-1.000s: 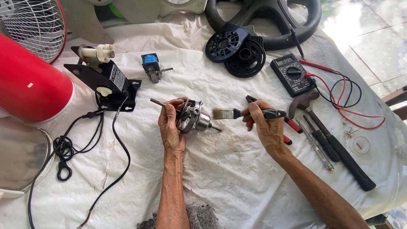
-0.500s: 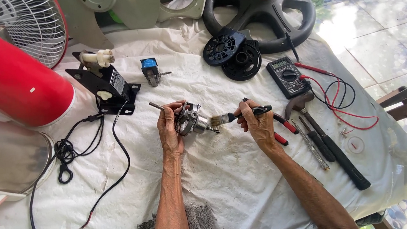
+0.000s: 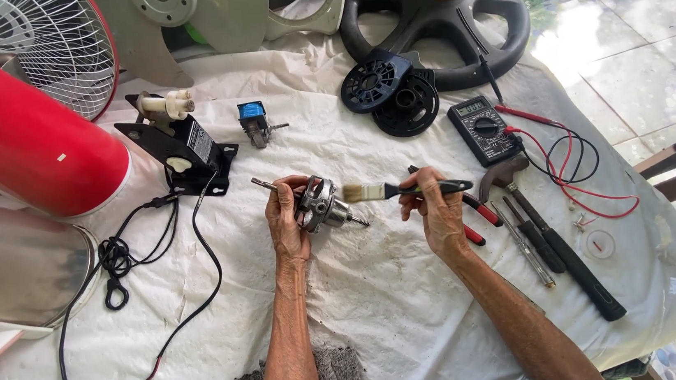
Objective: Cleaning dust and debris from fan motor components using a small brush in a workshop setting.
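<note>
Bristles of the paintbrush now meet the motor rotor – left hand and right hand fingers stay clamped – brushing resumes

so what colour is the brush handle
Black, with pale bristles; the brush shows best in the head view.

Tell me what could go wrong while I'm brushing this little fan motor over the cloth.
The left hand holds the motor above the white cloth by one side only, so a firm stroke of the brush in the right hand might twist it loose. Loosened dirt would likely fall on the already soiled cloth, near the pliers and screwdrivers.
</note>
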